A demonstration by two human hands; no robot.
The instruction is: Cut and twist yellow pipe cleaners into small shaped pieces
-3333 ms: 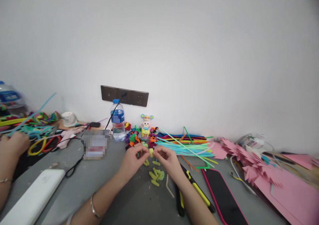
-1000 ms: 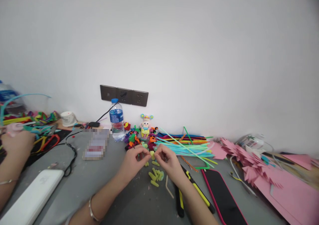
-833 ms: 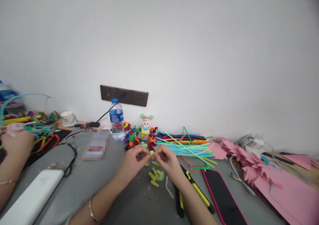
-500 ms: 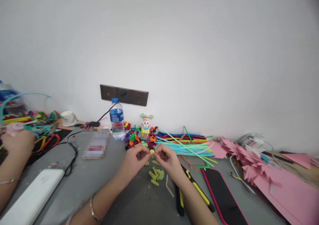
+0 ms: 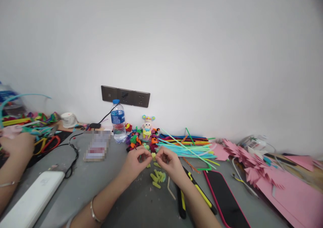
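Observation:
My left hand [image 5: 133, 163] and my right hand [image 5: 172, 164] meet in the middle, thumbs and forefingers pinched. Between the fingertips is a small pale yellow piece of pipe cleaner [image 5: 153, 155], gripped from both sides. Just below my hands, several short yellow-green pipe cleaner pieces [image 5: 157, 177] lie in a loose pile on the grey table [image 5: 141, 204]. A thin bent cream strip [image 5: 171, 189] rests beside them. My right forearm crosses over a tool with black and yellow handles [image 5: 203, 195]; its head is hidden.
Beyond my hands stand a toy figure [image 5: 146, 128] and a water bottle [image 5: 118, 123], with coloured pipe cleaners [image 5: 186, 147] alongside. Right are a phone [image 5: 225, 199] and pink paper [image 5: 290, 197]; left, a white power bank [image 5: 35, 199], scissors [image 5: 51, 143] and another person's hand [image 5: 19, 147].
My hands stay in nearly the same place, still pinching the small yellow piece. The other person's hand at the far left has shifted slightly left.

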